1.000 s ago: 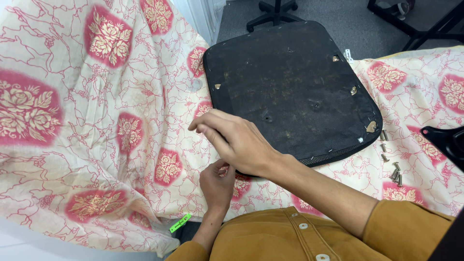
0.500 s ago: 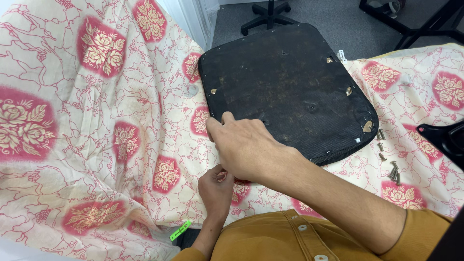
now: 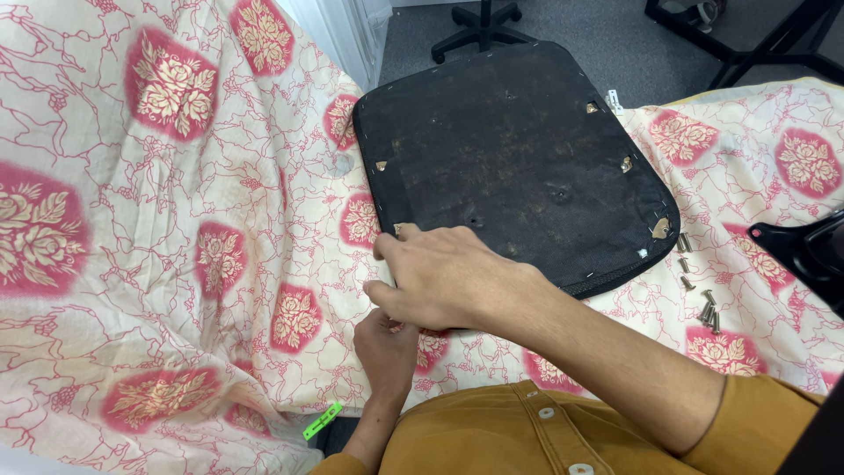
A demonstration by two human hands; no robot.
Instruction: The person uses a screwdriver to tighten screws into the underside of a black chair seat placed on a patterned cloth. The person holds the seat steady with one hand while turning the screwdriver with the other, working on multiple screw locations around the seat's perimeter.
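A black seat panel [image 3: 527,149] with small metal fittings lies underside up on a cream cloth with red flower patches [image 3: 176,220]. My right hand [image 3: 440,277] reaches across from the right and lies on the panel's near left corner, its fingers bent over the edge. My left hand [image 3: 387,352] sits just below it at the cloth, fingers curled. The right hand hides its fingertips, so I cannot tell what it holds.
Several loose bolts [image 3: 703,308] lie on the cloth by the panel's right corner. A black chair part [image 3: 809,251] sticks in from the right edge. A chair base [image 3: 479,22] stands on the grey floor beyond. A green tag [image 3: 321,422] hangs at the cloth's near edge.
My right hand has slid a little along the panel's near left corner and settled flatter on it. The left hand stays under it. The view has shifted slightly.
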